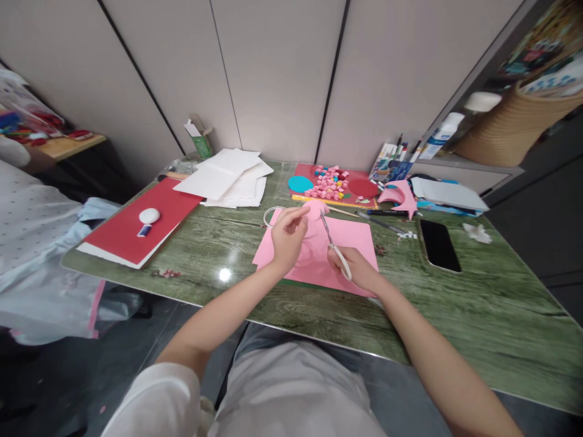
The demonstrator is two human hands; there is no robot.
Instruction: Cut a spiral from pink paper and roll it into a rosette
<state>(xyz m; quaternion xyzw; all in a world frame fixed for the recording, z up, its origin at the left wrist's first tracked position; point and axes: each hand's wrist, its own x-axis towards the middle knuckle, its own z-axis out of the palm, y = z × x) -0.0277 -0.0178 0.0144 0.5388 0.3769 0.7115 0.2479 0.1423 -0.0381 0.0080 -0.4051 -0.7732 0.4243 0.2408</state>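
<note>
My left hand (288, 238) pinches the left side of a small pink paper piece (314, 209), held up over the table. My right hand (353, 265) is closed around the white-handled scissors (341, 262). Their blades point up and away from me and meet the right edge of the pink piece. Beneath both hands lies a stack of pink paper sheets (355, 237). How far the blades are parted is too small to tell.
Behind the pink sheets is a red sheet with pink paper bits (330, 182) and a blue circle (300, 184). A pink offcut (401, 195) and a phone (439, 244) lie to the right. White paper (228, 176) and a red sheet (141, 212) lie left.
</note>
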